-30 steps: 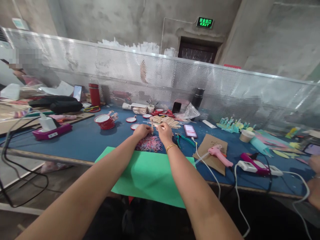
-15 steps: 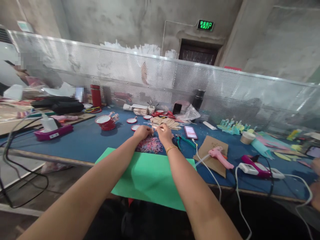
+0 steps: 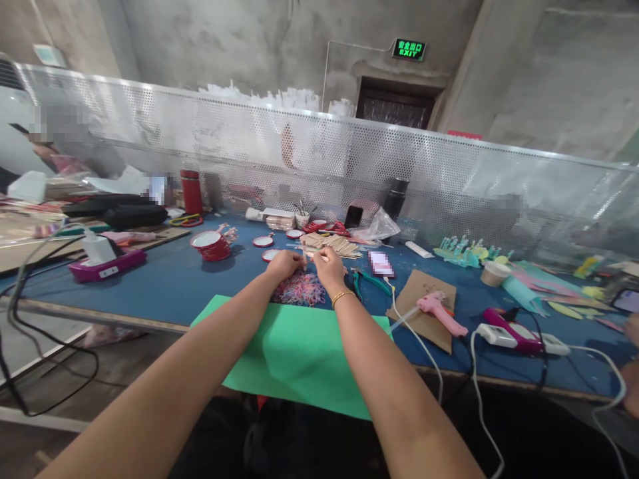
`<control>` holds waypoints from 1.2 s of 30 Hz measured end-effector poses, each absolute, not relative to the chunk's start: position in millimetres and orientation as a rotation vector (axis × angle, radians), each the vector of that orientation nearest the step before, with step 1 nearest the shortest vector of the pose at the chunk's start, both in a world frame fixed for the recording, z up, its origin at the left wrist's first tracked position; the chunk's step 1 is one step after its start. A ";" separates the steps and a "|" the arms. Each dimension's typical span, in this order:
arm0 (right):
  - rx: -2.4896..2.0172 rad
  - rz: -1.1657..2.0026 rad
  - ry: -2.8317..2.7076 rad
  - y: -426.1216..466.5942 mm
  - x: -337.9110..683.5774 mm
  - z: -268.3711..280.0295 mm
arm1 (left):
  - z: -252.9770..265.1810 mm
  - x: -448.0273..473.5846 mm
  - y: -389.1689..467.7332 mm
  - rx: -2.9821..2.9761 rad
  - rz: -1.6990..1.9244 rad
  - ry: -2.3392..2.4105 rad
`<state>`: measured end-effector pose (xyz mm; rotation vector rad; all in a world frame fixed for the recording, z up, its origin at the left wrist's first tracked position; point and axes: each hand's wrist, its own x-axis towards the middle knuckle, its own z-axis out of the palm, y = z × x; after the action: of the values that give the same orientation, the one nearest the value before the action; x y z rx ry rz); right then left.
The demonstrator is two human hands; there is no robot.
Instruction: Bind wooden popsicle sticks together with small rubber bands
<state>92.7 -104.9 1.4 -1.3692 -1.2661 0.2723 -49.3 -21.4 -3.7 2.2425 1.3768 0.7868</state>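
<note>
My left hand (image 3: 284, 265) is closed on a thin wooden stick (image 3: 304, 249) that stands roughly upright at its fingertips. Beside it, my right hand (image 3: 328, 267), with a gold bracelet at the wrist, pinches another pale stick (image 3: 311, 255) that points left to meet the first. Whether the two are joined I cannot tell. Below both hands lies a pile of tangled coloured rubber bands (image 3: 302, 291). Just beyond them is a heap of flat wooden sticks (image 3: 332, 243). A green sheet (image 3: 299, 359) hangs over the table's front edge under my forearms.
Teal-handled pliers (image 3: 377, 283) and a phone (image 3: 380, 263) lie to the right. A pink glue gun (image 3: 439, 309) rests on cardboard (image 3: 417, 326), near a power strip (image 3: 519, 336) with trailing cables. A red-sided round container (image 3: 212, 247) stands left. A perforated metal screen (image 3: 234, 153) borders the back.
Both hands stay in nearly the same place, still on the sticks. The view has shifted very slightly.
</note>
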 end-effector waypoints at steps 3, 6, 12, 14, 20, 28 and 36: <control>-1.380 0.260 -1.229 -102.8 93.8 -0.5 | -4.5 -48.8 -21.1 2.227 0.807 1.369; -1.343 0.236 -1.273 -100.2 94.3 -3.4 | -3.4 -48.2 -22.7 2.222 0.812 1.372; -1.382 0.251 -1.239 -103.1 94.7 -2.0 | 1.4 -47.7 -27.7 2.249 0.785 1.406; -1.370 0.258 -1.248 -104.4 94.4 -0.9 | 2.6 -47.6 -28.7 2.255 0.762 1.413; -1.350 0.234 -1.294 -104.5 94.5 -1.1 | 5.6 -45.9 -32.1 2.238 0.741 1.425; -1.379 0.245 -1.293 -102.3 95.7 -2.4 | 8.1 -45.2 -34.3 2.269 0.726 1.429; -1.392 0.235 -1.297 -103.4 95.6 -2.1 | 2.4 -45.9 -28.6 2.268 0.762 1.422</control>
<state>95.6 -103.4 -2.1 -1.3923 -1.2975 0.2349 -45.9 -28.6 2.4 2.2682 1.4217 0.7620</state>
